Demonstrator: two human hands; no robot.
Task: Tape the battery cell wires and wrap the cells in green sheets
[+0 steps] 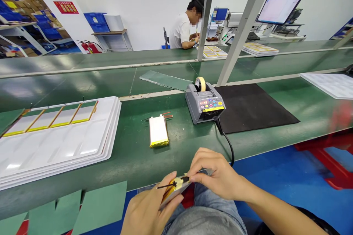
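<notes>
My left hand [149, 209] holds a flat pouch battery cell [173, 189] low over my lap, with thin dark wires sticking out to the left. My right hand [217, 174] pinches the cell's taped end between thumb and fingers. A second pouch cell [158, 131], white with yellow-taped edges and red and black leads, lies on the green bench. Beyond it stands a grey automatic tape dispenser [204, 103] loaded with a yellowish roll. A stack of white trays [55, 147] at the left holds several cells in slots.
A black mat [253, 108] lies right of the dispenser, whose black cable [228, 143] runs over the bench edge. Green sheets [99, 205] sit near my left. Steel uprights [245, 25] rise behind. A co-worker [182, 29] sits at a far bench, near a monitor [280, 7].
</notes>
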